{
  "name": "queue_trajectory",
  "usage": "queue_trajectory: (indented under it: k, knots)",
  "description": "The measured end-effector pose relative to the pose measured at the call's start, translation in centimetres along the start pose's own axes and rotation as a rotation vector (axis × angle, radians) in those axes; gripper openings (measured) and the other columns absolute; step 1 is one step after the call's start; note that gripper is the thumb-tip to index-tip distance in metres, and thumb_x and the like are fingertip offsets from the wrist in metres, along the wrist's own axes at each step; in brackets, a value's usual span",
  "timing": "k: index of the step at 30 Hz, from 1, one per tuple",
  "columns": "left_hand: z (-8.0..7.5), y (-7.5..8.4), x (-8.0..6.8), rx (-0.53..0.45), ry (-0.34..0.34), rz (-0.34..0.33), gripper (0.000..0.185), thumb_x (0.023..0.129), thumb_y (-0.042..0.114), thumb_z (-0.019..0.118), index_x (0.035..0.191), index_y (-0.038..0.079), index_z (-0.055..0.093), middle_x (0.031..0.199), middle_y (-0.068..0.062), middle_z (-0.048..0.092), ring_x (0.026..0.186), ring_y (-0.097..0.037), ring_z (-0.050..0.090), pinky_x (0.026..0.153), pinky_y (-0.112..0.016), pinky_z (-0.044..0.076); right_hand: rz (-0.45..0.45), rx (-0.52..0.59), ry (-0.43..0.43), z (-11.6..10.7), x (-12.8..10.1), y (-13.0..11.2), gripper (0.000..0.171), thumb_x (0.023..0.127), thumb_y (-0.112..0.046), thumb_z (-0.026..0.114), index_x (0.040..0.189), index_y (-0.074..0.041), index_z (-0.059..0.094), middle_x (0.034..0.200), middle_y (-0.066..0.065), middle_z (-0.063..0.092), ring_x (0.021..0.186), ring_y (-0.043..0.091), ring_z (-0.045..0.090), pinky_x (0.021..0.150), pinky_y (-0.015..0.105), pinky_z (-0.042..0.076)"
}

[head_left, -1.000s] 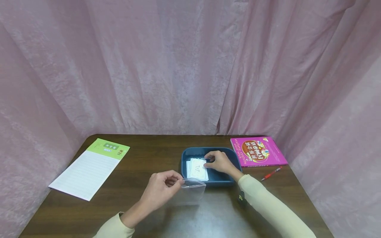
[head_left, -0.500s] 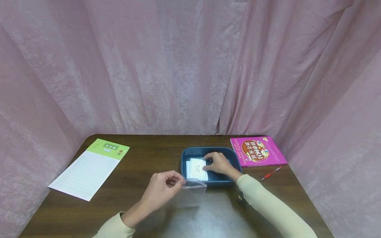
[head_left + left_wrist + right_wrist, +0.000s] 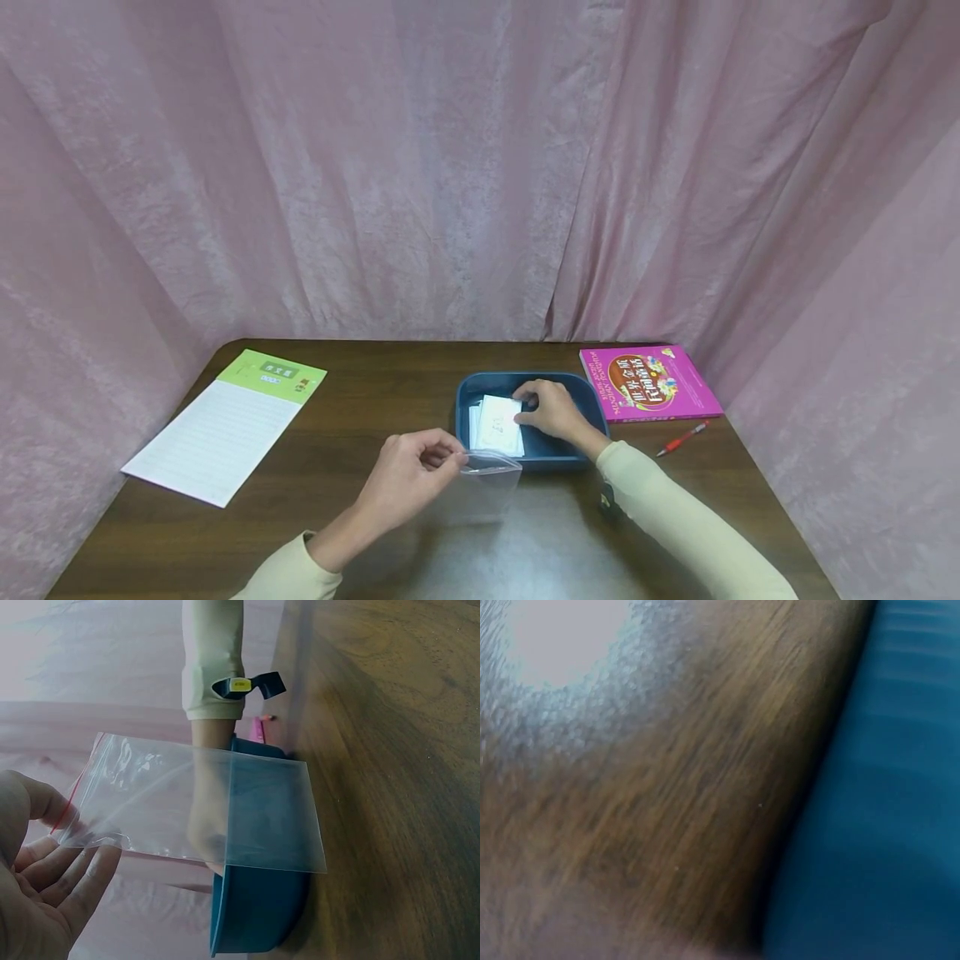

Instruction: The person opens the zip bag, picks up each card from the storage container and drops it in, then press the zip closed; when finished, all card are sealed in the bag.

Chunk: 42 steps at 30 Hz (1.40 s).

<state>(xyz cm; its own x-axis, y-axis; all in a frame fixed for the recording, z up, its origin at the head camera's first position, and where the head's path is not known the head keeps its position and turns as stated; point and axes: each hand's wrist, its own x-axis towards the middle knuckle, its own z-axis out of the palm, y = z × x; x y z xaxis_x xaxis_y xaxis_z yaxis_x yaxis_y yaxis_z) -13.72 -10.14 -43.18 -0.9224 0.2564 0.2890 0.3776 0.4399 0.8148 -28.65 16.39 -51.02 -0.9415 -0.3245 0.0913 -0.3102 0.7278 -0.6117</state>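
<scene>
My left hand [image 3: 408,468] pinches a clear zip-lock bag [image 3: 172,799] by its top corner, next to the red zip line. The bag hangs flat and see-through in front of the blue tray [image 3: 558,450]. Several white cards lie stacked in the tray's left part. My right hand [image 3: 553,412] reaches into the tray, thumb and forefinger at the right edge of the top card [image 3: 498,423], which sits slightly tilted and bears dark marks. Only the tray's outer wall [image 3: 885,810] and the wooden table appear in the right wrist view; the right fingers are hidden there.
A writing pad [image 3: 217,437] with a green header lies at the left. To the right of the tray are a pink book [image 3: 651,382] and a red pen [image 3: 682,438]. Pink curtains [image 3: 420,183] hang behind and beside the brown table [image 3: 360,392].
The top card has shifted a little up and tilted under my right fingers, catching the light. My left hand and the bag have stayed nearly still.
</scene>
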Motion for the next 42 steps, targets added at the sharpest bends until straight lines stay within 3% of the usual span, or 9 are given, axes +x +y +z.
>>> queue_trajectory:
  k: [9, 21, 29, 42]
  knots:
    - [0.0, -0.1, 0.3, 0.022, -0.014, -0.014, 0.004, 0.091, 0.016, 0.077, 0.088, 0.015, 0.075, 0.079, 0.01, 0.073, 0.068, -0.003, 0.066, 0.066, -0.021, 0.057, 0.041, 0.14, 0.069, -0.7, -0.2, -0.1, 0.023, 0.083, -0.007, 0.084, 0.105, -0.009, 0.076, 0.091, 0.002, 0.072, 0.083, 0.014, 0.069, 0.074, 0.032, 0.059]
    - [0.1, -0.2, 0.5, -0.005, -0.034, -0.033, 0.005, 0.092, 0.017, 0.076, 0.088, 0.015, 0.075, 0.08, 0.01, 0.073, 0.069, -0.003, 0.066, 0.067, -0.022, 0.057, 0.117, 0.39, 0.028, -2.6, -0.9, -1.2, 0.03, 0.087, -0.007, 0.081, 0.116, -0.006, 0.075, 0.102, 0.007, 0.076, 0.092, 0.02, 0.073, 0.082, 0.036, 0.06]
    - [0.2, -0.5, 0.8, 0.005, -0.025, -0.051, 0.005, 0.09, 0.014, 0.077, 0.086, 0.017, 0.075, 0.079, 0.01, 0.073, 0.069, -0.003, 0.067, 0.066, -0.022, 0.057, 0.072, 0.399, 0.057, -3.8, -1.0, -1.7, 0.02, 0.09, -0.008, 0.078, 0.11, -0.005, 0.076, 0.094, 0.008, 0.076, 0.084, 0.019, 0.074, 0.076, 0.036, 0.061]
    - [0.3, -0.9, 1.2, -0.017, 0.002, -0.077, 0.005, 0.09, 0.015, 0.076, 0.085, 0.015, 0.077, 0.077, 0.01, 0.073, 0.067, -0.005, 0.067, 0.063, -0.023, 0.056, -0.045, 0.288, 0.169, -6.5, -2.1, -3.7, 0.016, 0.089, -0.009, 0.08, 0.104, -0.005, 0.077, 0.095, 0.01, 0.077, 0.081, 0.019, 0.073, 0.07, 0.03, 0.06]
